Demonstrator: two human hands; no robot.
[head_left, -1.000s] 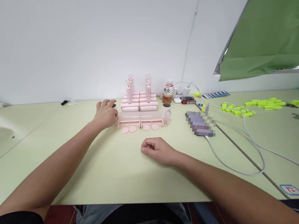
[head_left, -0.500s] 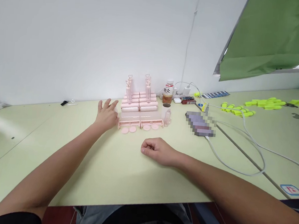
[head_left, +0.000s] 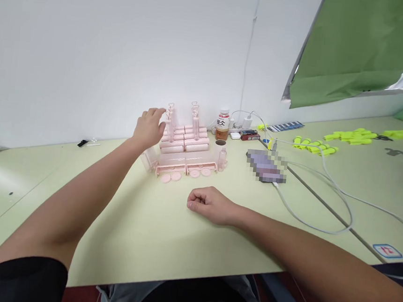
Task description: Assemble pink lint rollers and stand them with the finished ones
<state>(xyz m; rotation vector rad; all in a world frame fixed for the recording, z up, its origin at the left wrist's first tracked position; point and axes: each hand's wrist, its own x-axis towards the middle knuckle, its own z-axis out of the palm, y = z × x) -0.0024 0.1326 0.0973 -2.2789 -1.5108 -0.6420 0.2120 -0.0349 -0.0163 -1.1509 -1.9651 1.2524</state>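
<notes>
A pile of pink plastic parts (head_left: 184, 142) stands on the pale green table (head_left: 152, 226) near the wall: stacked pink rollers, upright pink handles (head_left: 171, 118), flat trays with round pink discs (head_left: 171, 176) in front. My left hand (head_left: 149, 127) is raised above the table, fingers apart, its tips at the left upright handle, holding nothing that I can see. A clear tube (head_left: 150, 159) stands below it. My right hand (head_left: 209, 204) rests on the table as a loose fist, empty, in front of the pile.
A small bottle (head_left: 222, 123), a clear cup (head_left: 219, 149), a phone (head_left: 265, 166) on a white cable (head_left: 324, 199) and chargers lie right of the pile. Yellow-green pieces (head_left: 344, 137) are spread at the far right under a green sheet (head_left: 355, 47). Another person's things sit at the far left edge.
My left hand has lifted off the table beside the trays and gone up and back to the left pink handle. The right hand has stayed put. The view has shifted slightly.
</notes>
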